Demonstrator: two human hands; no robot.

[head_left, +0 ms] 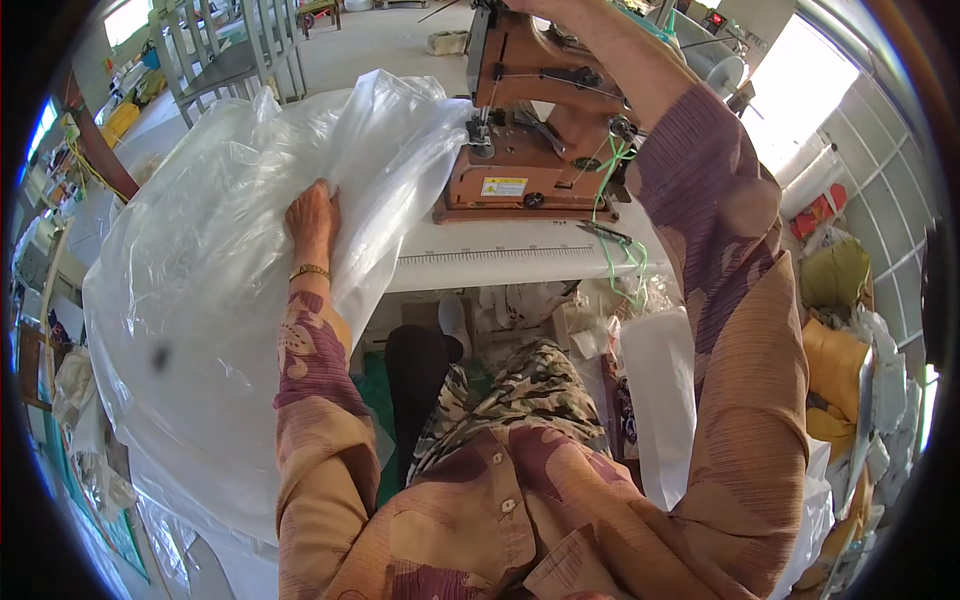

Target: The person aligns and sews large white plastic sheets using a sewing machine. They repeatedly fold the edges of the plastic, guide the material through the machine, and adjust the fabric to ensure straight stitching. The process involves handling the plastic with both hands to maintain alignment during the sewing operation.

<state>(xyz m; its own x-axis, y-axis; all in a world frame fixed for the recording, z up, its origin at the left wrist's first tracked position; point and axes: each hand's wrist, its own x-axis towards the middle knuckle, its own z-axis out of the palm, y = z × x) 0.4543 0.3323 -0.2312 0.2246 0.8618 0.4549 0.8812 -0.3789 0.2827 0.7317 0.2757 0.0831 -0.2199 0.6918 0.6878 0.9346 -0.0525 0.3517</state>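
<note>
Clear plastic sheeting point(220, 250) lies in a big crumpled heap over the left side of the sewing table. On it rests my left hand point(313, 215), fingers drawn together and closed on a fold of the film. One gathered end of the sheeting runs right to the needle area of a brown sewing machine point(590, 150), touching or close beside the presser foot point(480, 135). My right arm stretches up past the machine's right side. Only part of my right hand point(535, 5) shows at the top of the machine head; its fingers are cut off by the upper edge.
Tweezers point(540, 130) lie on the machine bed. Thread snips point(606, 233) and green string point(605, 180) lie near its right front. A printed ruler point(500, 252) runs along the table edge. A grey chair point(225, 60) stands beyond; bundled sacks point(835, 370) line the right.
</note>
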